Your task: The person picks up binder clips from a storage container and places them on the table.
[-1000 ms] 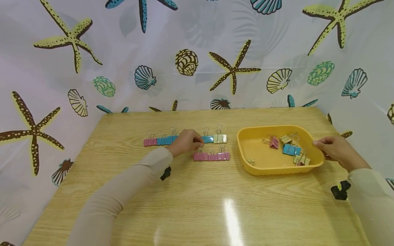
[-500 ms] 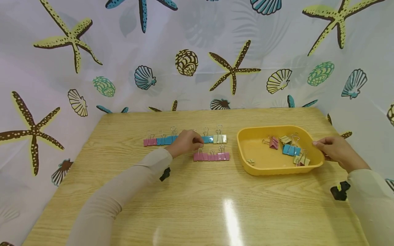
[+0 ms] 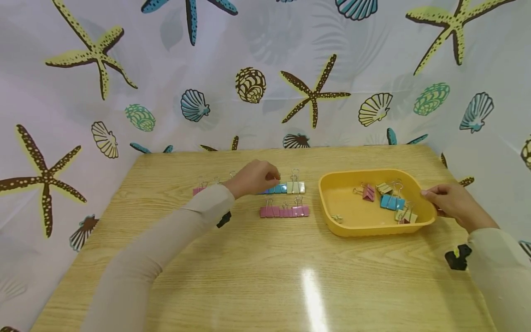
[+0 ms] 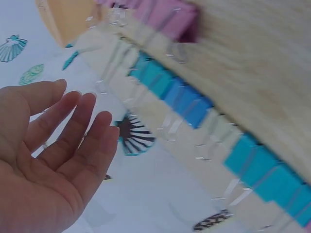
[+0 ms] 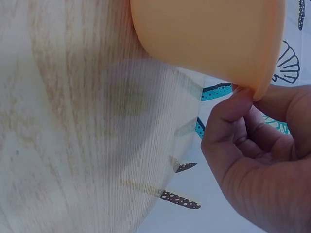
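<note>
My left hand (image 3: 257, 177) hovers over the back row of binder clips, hiding the middle of it. In the left wrist view its relaxed, slightly bent fingers (image 4: 80, 141) hold nothing. Teal clips (image 4: 267, 170), a blue clip (image 4: 188, 104) and cream clips stand edge to edge in that row; a pink clip (image 3: 198, 190) ends it at the left. Closer to me is a short row of pink binder clips (image 3: 284, 211). At the right, my right hand (image 3: 450, 203) pinches the rim of a yellow tray (image 3: 361, 227) between thumb and fingers.
Inside the tray lie a blue clip (image 3: 392, 202), a pink clip (image 3: 368, 192), several yellowish clips and tiny clips (image 3: 338, 218) in the near left corner. A patterned cloth (image 3: 166, 69) rises behind and beside the wooden table (image 3: 249, 276).
My left hand has lifted away from the left end of the front pink row, moving up and back over the rear row. The right hand stays on the tray rim.
</note>
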Demonstrator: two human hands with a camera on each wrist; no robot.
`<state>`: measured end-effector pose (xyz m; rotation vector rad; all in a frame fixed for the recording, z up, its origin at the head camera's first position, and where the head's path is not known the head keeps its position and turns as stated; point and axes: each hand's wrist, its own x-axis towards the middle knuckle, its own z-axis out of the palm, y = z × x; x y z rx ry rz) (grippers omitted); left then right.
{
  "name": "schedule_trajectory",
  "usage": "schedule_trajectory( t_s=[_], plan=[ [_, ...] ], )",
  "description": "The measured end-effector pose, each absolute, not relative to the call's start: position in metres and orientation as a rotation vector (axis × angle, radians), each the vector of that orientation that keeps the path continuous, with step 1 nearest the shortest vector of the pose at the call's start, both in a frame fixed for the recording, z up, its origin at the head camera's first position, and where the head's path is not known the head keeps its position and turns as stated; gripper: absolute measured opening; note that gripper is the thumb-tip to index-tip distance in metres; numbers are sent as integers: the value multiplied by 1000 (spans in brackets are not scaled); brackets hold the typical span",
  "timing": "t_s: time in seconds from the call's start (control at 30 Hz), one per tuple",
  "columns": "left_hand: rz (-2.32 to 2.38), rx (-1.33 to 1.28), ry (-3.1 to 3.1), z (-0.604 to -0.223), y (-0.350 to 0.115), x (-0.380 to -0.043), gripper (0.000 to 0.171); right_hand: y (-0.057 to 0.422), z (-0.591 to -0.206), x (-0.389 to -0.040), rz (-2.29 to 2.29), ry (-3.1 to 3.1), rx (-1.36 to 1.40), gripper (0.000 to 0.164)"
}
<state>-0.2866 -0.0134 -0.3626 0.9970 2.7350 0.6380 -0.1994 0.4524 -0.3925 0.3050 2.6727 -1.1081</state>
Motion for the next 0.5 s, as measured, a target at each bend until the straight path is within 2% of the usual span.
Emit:
schedule_trajectory(
  t_s=[0.27, 0.5],
  plan=[
    [646, 1105, 2696, -325, 32, -295, 16, 449, -390, -199, -1107, 2676, 308, 58],
    [638, 1198, 2659, -310, 74, -299, 18, 447, -386, -198, -1109, 2677, 306, 54]
  ],
)
